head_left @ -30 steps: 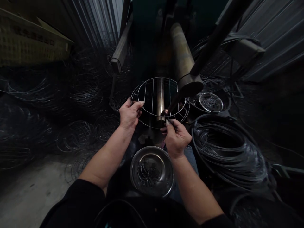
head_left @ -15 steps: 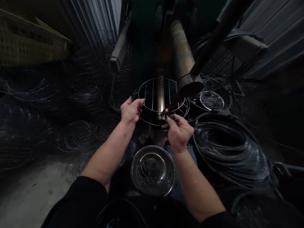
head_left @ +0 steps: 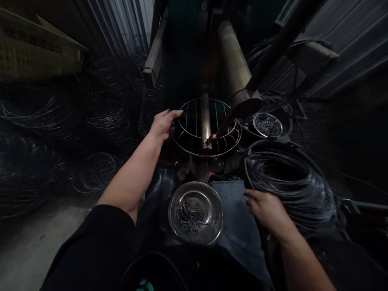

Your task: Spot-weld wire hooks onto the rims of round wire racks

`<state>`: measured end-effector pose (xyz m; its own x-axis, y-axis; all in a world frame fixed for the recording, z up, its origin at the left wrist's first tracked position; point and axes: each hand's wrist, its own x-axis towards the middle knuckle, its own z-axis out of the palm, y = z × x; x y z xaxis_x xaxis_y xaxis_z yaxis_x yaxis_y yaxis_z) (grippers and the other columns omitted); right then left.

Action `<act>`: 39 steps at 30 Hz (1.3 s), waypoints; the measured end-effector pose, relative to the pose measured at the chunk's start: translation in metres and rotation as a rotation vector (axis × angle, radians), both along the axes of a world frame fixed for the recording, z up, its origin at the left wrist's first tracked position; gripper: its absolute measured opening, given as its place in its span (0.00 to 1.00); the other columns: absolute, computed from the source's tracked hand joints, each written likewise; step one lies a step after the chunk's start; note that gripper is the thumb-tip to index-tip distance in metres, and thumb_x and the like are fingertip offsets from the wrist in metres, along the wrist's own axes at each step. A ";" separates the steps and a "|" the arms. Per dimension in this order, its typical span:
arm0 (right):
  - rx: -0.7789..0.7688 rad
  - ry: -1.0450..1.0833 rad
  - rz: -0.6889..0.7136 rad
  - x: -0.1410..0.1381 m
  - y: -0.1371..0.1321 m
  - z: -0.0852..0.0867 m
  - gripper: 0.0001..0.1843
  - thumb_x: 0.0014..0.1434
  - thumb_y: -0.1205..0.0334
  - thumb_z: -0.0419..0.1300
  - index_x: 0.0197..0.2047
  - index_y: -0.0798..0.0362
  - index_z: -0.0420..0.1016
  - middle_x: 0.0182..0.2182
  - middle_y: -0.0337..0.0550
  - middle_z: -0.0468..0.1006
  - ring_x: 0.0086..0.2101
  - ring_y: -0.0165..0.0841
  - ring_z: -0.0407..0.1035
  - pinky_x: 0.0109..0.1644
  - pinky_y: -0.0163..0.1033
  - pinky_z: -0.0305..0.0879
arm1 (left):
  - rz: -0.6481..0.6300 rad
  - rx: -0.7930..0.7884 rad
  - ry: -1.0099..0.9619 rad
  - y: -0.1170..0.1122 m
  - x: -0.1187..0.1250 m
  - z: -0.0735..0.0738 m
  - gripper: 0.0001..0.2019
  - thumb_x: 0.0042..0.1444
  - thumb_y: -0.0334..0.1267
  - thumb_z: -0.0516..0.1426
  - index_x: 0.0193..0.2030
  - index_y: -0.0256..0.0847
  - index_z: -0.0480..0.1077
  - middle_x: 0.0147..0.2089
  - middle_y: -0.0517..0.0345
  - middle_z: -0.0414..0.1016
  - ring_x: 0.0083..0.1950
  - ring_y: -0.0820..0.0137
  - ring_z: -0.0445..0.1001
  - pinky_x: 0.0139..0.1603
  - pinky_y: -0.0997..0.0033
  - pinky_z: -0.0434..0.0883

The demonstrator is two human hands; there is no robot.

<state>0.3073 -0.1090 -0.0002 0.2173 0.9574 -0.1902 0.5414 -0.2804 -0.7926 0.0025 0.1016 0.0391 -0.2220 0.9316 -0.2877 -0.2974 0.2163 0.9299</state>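
A round wire frame with parallel bars [head_left: 206, 156] sits around a metal post [head_left: 205, 121]. My left hand [head_left: 163, 125] is open, its fingers stretched out at the frame's left edge, with the palm above the rim. A dark welding torch [head_left: 224, 124] reaches into the frame from the right, its glowing tip close to the bars. My right hand [head_left: 266, 210] lies low and open, its fingertips at the edge of a denim cloth [head_left: 233, 214] on my lap. Beside that hand is a big coil of dark wire [head_left: 287, 186].
A steel bowl of bent wire pieces [head_left: 195, 212] sits in front of me. Another steel dish [head_left: 267, 125] lies beyond the coil. Stacked wire rings [head_left: 103, 113] fill the left side, near a thick upright pipe [head_left: 236, 56] and corrugated metal walls [head_left: 121, 24].
My right hand has let go of the frame area and dropped down to the right by the cloth. My left hand has opened and shifted slightly left. The frame stays in place.
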 end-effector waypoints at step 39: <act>0.326 0.512 -0.045 -0.107 0.058 0.036 0.11 0.54 0.58 0.64 0.38 0.57 0.78 0.18 0.37 0.75 0.16 0.27 0.66 0.19 0.31 0.64 | 0.247 0.134 -0.129 -0.088 0.033 0.003 0.21 0.30 0.35 0.68 0.30 0.39 0.63 0.32 0.65 0.63 0.26 0.82 0.64 0.20 0.82 0.59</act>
<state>0.2007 -0.0507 0.0359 0.2175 0.9759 0.0203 0.0616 0.0070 -0.9981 0.0359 0.0134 0.0423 -0.4164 0.8853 -0.2070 -0.4434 0.0010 0.8963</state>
